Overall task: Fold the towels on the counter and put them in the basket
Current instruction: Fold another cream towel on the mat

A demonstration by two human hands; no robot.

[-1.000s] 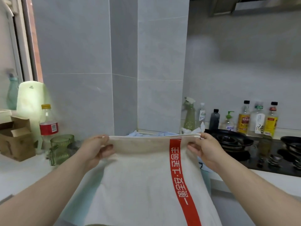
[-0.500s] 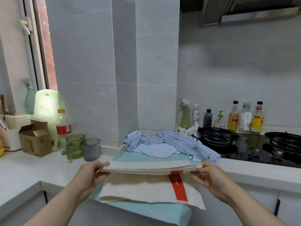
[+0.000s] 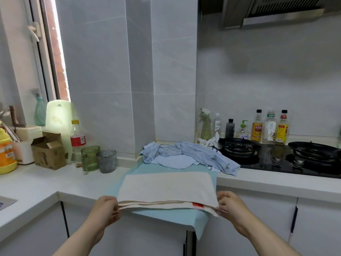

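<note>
A cream towel (image 3: pixel 167 187) with a red stripe lies folded in half on a light blue cloth (image 3: pixel 171 216) spread over the counter's front edge. My left hand (image 3: pixel 107 208) pinches the towel's near left corner. At the near right corner, my right hand (image 3: pixel 231 206) pinches both layers. Only a small bit of the red stripe shows at the near edge. Behind it a heap of crumpled pale blue towels (image 3: pixel 188 157) rests against the wall corner. No basket is in view.
Green and grey cups (image 3: pixel 97 160), a cola bottle (image 3: pixel 77 140) and a cardboard box (image 3: pixel 48 151) stand on the left of the counter (image 3: pixel 36 182). A black gas hob (image 3: pixel 276 156) with a pan lies to the right, with bottles (image 3: pixel 269 126) behind it.
The towel, held up by its top edge a second ago, has been lowered and folded over onto itself. My hands came down toward the counter's front edge with its corners.
</note>
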